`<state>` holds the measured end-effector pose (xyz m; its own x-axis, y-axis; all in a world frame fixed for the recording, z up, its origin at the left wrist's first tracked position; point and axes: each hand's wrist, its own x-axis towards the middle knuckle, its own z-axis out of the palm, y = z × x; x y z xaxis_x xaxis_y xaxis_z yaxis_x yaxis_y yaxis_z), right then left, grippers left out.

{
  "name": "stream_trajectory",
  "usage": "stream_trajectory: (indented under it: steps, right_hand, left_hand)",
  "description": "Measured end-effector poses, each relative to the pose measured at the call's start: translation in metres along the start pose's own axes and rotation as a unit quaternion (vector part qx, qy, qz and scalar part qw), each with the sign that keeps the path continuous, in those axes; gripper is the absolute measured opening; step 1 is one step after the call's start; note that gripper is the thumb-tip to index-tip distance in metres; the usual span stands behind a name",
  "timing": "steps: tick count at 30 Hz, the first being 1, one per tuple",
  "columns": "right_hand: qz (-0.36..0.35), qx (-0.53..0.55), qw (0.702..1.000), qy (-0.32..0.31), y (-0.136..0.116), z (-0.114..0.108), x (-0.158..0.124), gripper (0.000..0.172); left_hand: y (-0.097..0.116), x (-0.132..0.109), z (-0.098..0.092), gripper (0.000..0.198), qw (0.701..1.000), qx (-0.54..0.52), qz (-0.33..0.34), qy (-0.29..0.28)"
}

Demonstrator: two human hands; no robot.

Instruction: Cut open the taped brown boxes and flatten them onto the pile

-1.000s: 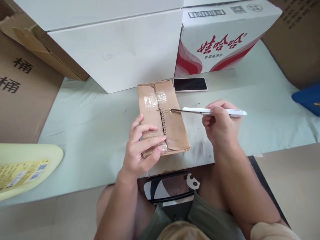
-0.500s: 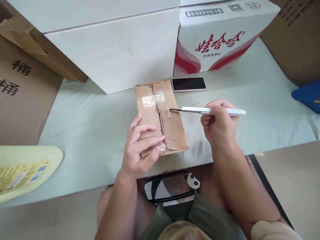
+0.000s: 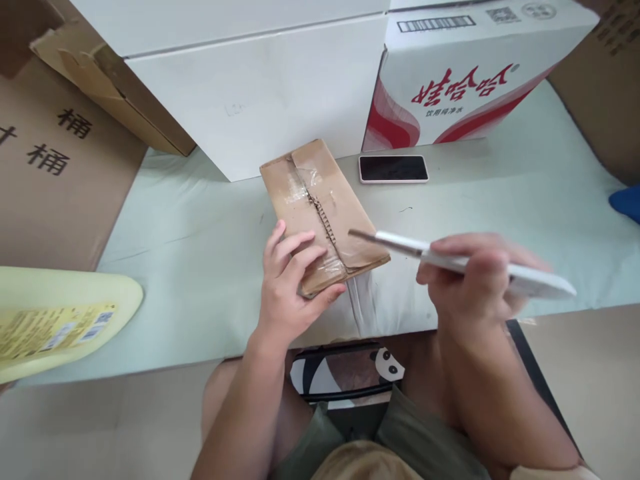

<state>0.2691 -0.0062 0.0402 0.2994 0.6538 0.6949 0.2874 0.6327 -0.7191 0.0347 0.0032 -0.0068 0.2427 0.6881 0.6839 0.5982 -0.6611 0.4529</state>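
Observation:
A small brown cardboard box (image 3: 345, 200) lies tilted on the table, its top seam torn open in the middle and crossed by clear tape. My left hand (image 3: 293, 280) grips its near left corner, fingers over the top and thumb along the near edge. Closed around a white utility knife (image 3: 450, 261) is my right hand (image 3: 470, 280), to the right of the box. The knife's narrow dark blade points left, over the box's right flap; whether it touches the cardboard I cannot tell.
Behind the box stand a large white carton (image 3: 260, 107) and a red-and-white water carton (image 3: 450, 100). A phone (image 3: 394, 169) lies in front of them. To the left are a pale yellow bottle (image 3: 65, 320) and brown cartons (image 3: 50, 180). A blue object (image 3: 627, 201) is at right.
The box has turned counterclockwise under my left hand. My right hand has drawn the knife toward me and to the right, away from the flap's middle. The camera view has shifted slightly.

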Motion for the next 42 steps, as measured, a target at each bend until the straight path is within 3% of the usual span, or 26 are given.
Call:
stream_trajectory:
  steps: [4, 7, 10, 17, 23, 33, 42]
  right_hand:
    - [-0.105, -0.117, 0.981, -0.110, -0.028, 0.002, -0.002, 0.024]
    - [-0.118, -0.150, 0.967, -0.167, -0.038, 0.005, 0.000, 0.017]
    - [-0.129, -0.171, 0.959, -0.185, -0.043, 0.007, 0.000, 0.016]
    - [-0.126, -0.182, 0.955, -0.195, -0.048, 0.011, -0.007, 0.018]
    - [-0.145, -0.221, 0.956, -0.125, -0.036, 0.009, -0.011, 0.024]
    - [-0.123, -0.215, 0.954, -0.167, -0.040, 0.012, -0.002, 0.027]
    - [-0.103, -0.226, 0.959, -0.132, -0.040, 0.012, -0.009, 0.021]
  left_hand:
    - [-0.002, 0.003, -0.002, 0.045, 1.000, -0.002, 0.011, 0.010]
    - [-0.002, 0.003, -0.005, 0.042, 1.000, -0.009, 0.018, -0.004]
    - [-0.001, 0.001, -0.006, 0.040, 0.999, -0.014, 0.019, -0.021]
    - [-0.001, 0.002, -0.002, 0.041, 0.999, -0.024, 0.035, -0.017]
    - [0.000, 0.002, 0.000, 0.040, 0.999, -0.027, 0.028, -0.032]
    - [0.000, 0.003, 0.004, 0.039, 0.999, -0.041, 0.018, -0.019]
    - [0.004, 0.000, 0.001, 0.041, 0.999, -0.026, -0.002, -0.047]
